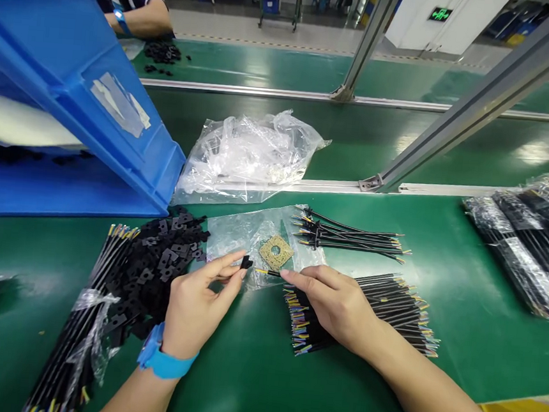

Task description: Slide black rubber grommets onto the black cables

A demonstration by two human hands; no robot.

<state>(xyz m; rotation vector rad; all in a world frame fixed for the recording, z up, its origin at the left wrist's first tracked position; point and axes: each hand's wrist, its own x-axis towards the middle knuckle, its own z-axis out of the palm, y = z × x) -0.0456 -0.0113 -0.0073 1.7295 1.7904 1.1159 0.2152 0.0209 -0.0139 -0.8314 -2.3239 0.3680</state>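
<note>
Between the thumb and fingers of my left hand (206,296) is a small black plastic clip (246,262). My right hand (336,301) pinches a black cable (273,272) whose stripped end, with yellow wire showing, points at the clip; the two are a little apart. Behind them a tan perforated square pad (276,252) with a round hole rests on a clear plastic bag (234,228). Under and beyond my right hand spreads a pile of cut black cables (394,313). Farther back lie several cables with black clips on their left ends (353,235).
Left of my left hand are a heap of loose black clips (170,242) and a wrapped cable bundle (79,323). A blue bin (119,109) lies tipped at the left. Crumpled plastic bags (255,153) sit behind, bagged cables (530,247) at right. A metal post (471,95) rises there.
</note>
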